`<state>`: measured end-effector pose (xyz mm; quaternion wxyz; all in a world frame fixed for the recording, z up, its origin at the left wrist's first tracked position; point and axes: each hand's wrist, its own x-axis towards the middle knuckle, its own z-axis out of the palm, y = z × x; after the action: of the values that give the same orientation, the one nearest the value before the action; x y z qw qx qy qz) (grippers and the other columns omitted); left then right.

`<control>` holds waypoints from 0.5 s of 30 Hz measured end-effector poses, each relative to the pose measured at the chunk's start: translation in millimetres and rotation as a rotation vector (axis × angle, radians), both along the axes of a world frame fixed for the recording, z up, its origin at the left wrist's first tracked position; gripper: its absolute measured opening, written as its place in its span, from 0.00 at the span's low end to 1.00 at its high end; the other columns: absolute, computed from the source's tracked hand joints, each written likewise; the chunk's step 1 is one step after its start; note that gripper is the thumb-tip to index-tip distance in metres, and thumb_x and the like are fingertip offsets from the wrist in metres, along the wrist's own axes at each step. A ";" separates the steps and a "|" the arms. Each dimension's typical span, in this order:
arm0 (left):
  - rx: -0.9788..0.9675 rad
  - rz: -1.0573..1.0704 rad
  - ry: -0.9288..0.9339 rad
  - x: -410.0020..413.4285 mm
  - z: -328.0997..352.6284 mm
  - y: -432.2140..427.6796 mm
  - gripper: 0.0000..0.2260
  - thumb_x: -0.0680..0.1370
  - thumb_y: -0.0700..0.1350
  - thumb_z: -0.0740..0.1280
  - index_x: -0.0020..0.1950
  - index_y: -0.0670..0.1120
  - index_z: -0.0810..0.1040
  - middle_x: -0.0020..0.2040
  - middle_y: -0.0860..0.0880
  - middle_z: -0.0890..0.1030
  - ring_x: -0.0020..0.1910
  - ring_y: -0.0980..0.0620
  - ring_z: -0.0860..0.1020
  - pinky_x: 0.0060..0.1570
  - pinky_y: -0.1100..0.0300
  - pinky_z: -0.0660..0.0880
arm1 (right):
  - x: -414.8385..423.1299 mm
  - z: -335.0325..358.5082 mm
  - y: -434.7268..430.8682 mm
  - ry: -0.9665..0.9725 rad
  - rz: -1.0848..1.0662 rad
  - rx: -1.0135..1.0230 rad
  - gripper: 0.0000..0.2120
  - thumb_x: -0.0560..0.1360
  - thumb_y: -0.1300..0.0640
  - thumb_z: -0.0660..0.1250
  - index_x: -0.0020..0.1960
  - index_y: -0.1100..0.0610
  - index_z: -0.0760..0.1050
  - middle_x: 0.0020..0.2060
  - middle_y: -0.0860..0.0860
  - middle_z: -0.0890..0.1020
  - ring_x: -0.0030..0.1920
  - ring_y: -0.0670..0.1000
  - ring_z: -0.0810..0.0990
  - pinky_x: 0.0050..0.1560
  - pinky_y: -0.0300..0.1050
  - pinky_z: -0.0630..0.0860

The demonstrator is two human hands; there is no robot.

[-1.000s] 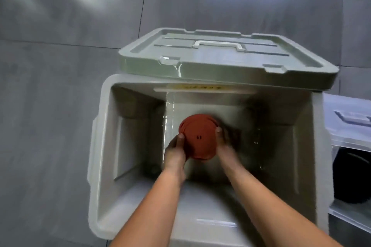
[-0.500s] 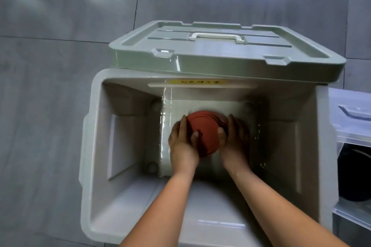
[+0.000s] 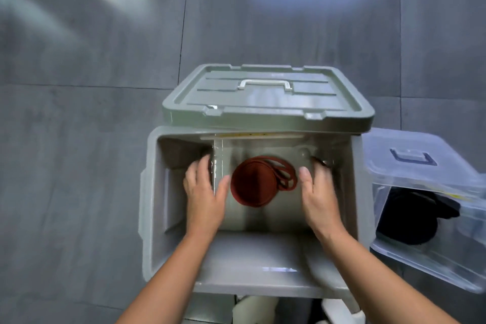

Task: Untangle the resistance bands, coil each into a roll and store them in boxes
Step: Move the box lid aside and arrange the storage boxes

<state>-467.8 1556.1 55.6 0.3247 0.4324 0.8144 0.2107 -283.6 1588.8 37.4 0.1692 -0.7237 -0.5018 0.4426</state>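
Between the left hand (image 3: pixel 203 192) and right hand (image 3: pixel 319 192), both spread and holding nothing, the red band roll (image 3: pixel 252 184) lies on the grey box (image 3: pixel 150 192) floor, nearest the left thumb, its loose loops trailing toward the right hand

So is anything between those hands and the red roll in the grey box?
Nothing visible. The left hand and right hand sit open either side of the red roll, only the floor of the grey box showing between. The lid leaves the opening clear.
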 end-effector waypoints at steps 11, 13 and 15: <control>-0.178 0.236 -0.029 -91.1 30.7 144.6 0.23 0.79 0.54 0.58 0.68 0.39 0.67 0.65 0.39 0.72 0.64 0.41 0.70 0.65 0.49 0.66 | 58.7 68.2 130.0 -0.287 -0.264 -0.064 0.29 0.76 0.43 0.54 0.66 0.64 0.64 0.65 0.62 0.67 0.64 0.61 0.66 0.66 0.55 0.61; -0.298 0.126 0.007 -87.8 23.0 153.8 0.19 0.79 0.50 0.59 0.63 0.37 0.72 0.61 0.38 0.75 0.61 0.39 0.73 0.61 0.49 0.69 | 57.7 50.1 139.8 -0.151 -0.218 -0.250 0.22 0.78 0.48 0.55 0.60 0.65 0.70 0.54 0.60 0.73 0.54 0.60 0.72 0.58 0.54 0.67; -0.264 0.104 0.080 -85.8 20.2 150.8 0.14 0.77 0.43 0.61 0.60 0.37 0.75 0.59 0.38 0.77 0.58 0.38 0.74 0.58 0.50 0.71 | 54.7 39.0 138.3 -0.149 -0.177 -0.180 0.12 0.76 0.53 0.56 0.45 0.61 0.73 0.40 0.57 0.73 0.43 0.57 0.70 0.46 0.51 0.65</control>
<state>-553.6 1706.9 75.9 0.3346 0.3512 0.8686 0.1009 -228.9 1727.1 76.4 0.1042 -0.8081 -0.4057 0.4141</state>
